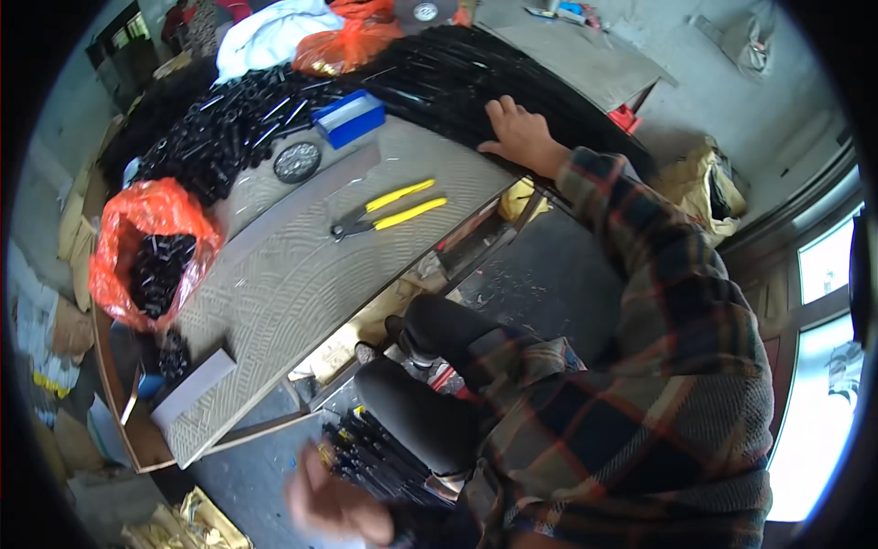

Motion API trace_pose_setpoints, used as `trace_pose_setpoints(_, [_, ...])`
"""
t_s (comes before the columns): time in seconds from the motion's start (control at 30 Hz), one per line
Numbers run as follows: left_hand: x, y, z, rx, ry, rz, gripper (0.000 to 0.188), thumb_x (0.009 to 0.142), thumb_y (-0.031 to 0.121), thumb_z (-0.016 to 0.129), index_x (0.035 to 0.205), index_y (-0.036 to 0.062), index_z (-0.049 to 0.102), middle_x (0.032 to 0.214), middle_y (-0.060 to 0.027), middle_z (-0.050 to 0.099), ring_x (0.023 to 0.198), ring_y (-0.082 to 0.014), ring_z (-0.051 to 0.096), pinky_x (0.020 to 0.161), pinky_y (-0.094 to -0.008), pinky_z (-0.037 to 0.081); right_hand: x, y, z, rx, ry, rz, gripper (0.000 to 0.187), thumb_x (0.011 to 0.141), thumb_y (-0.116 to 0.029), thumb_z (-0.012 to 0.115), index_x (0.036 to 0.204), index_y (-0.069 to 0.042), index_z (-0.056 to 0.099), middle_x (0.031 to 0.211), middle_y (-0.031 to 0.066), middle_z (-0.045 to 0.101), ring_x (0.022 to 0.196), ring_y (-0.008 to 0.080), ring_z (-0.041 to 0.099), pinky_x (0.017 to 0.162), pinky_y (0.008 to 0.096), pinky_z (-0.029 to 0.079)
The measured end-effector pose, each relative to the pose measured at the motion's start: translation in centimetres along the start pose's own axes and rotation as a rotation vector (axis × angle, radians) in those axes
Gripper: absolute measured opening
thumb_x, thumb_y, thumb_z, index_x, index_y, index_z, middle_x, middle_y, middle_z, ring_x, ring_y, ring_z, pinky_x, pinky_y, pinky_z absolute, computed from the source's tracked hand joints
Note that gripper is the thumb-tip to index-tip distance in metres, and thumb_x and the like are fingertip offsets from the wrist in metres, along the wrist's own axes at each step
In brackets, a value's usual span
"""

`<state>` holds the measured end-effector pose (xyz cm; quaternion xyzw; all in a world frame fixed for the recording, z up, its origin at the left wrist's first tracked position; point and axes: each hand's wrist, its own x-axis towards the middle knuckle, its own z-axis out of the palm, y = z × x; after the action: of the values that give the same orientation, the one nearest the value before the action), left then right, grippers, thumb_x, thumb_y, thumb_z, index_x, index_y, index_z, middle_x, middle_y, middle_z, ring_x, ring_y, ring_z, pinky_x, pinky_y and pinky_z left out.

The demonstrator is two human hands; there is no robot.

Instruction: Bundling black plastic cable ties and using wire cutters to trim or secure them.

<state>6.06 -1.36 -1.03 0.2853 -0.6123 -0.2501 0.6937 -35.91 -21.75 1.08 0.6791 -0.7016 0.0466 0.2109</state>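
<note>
your right hand (523, 135) is in the upper right of the frame, palm down over the near edge of the long black rods (430, 75), its fingers spread and its thumb standing apart, so the grasp looks released. those rods lie in a dense dark stack across the top of the frame, along the far side of the patterned grey tabletop (302, 284).

your left hand (337, 503) is blurred at the lower edge, left of centre, its fingers partly bent; you can't tell from this view whether it holds anything. it is nearest to the bundle of black pieces (380, 457), just above and to its right, beside your knee.

on the tabletop, yellow-handled cutters (412, 220) lie near the middle of the frame, handles pointing right. up and to their left, a flat strip (283, 210) runs diagonally, with a round metal dish (297, 163) and a blue box (361, 128) beyond it. a heap of short black tubes (229, 123) fills the upper left, and below it an open orange bag (117, 252) holds more small black parts (163, 274).
</note>
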Motion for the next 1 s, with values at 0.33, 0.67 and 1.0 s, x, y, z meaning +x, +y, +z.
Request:
trace_pose_setpoints(0.33, [4.5, -1.4, 7.7, 0.093, -0.214, 0.017, 0.026, 0.081, 0.009, 0.054, 0.105, -0.0009, 0.052, 0.103, -0.0144, 0.056, 0.096, -0.0246, 0.052, 0.082, -0.0351, 0.040, 5.4, 0.8, 0.6, 0.219, -0.205, -0.007, 0.040, 0.076, -0.043, 0.060, 0.087, -0.004, 0.061, 0.086, 0.0161, 0.063, 0.085, 0.0316, 0.061, 0.070, 0.0412, 0.048])
trace_pose_setpoints(0.67, [10.1, -9.5, 20.8, 0.468, -0.876, 0.321, 0.030, 0.076, 0.014, 0.061, 0.105, 0.0053, 0.058, 0.118, -0.0128, 0.047, 0.116, -0.0303, 0.041, 0.094, -0.0426, 0.032, 6.5, 4.7, 0.4, 0.879, -0.457, 0.092, 0.021, 0.078, -0.017, 0.060, 0.081, 0.003, 0.053, 0.066, 0.0107, 0.057, 0.056, 0.0202, 0.061, 0.053, 0.0320, 0.049])
trace_pose_setpoints(1.0, [12.6, -20.3, 33.4, 0.539, -1.011, 0.269, 0.085, 0.079, 0.047, 0.056, 0.140, 0.0054, 0.015, 0.143, -0.0254, 0.010, 0.133, -0.0392, 0.009, 0.107, -0.0471, 0.011, 10.1, 6.9, -8.0, 1.520, -0.127, 0.173, 0.031, 0.089, -0.032, 0.049, 0.078, -0.003, 0.053, 0.054, -0.0009, 0.043, 0.037, 0.0056, 0.036, 0.033, 0.0207, 0.026])
